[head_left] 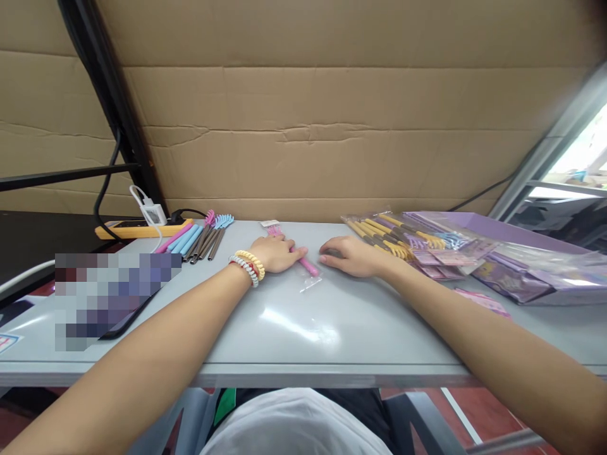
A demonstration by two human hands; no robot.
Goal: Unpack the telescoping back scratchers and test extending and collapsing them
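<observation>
Tabletop [379, 335] at mid-work, by the look of it. Pink back scratcher [310, 268] lies near the middle, in a clear plastic sleeve [308, 284], pale header card [270, 223] at the far end. Left hand [271, 254] lies over its midsection, thumb by the handle; whether the fingers clamp it or merely press, cannot tell. Right hand [353, 257] is just to the right, thumb and fingers loosely curled, tips apart, nothing seen in them. State of progress, as judged: this piece is sleeved, and a heap of bagged back scratchers [379, 234] sits at right, count unclear. Unbagged at left: pink and blue tubes [190, 239], plus dark metal rods [203, 243] with pink or blue claw heads. Around: purple box [581, 292] beyond the right forearm, bagged heap against it, pink card [484, 302] in front. Far left, yellow power strip [183, 227] with white charger [154, 213]; nearer, a phone-like slab [126, 327], face masked, beside the left forearm, likely the main obstruction that side.
</observation>
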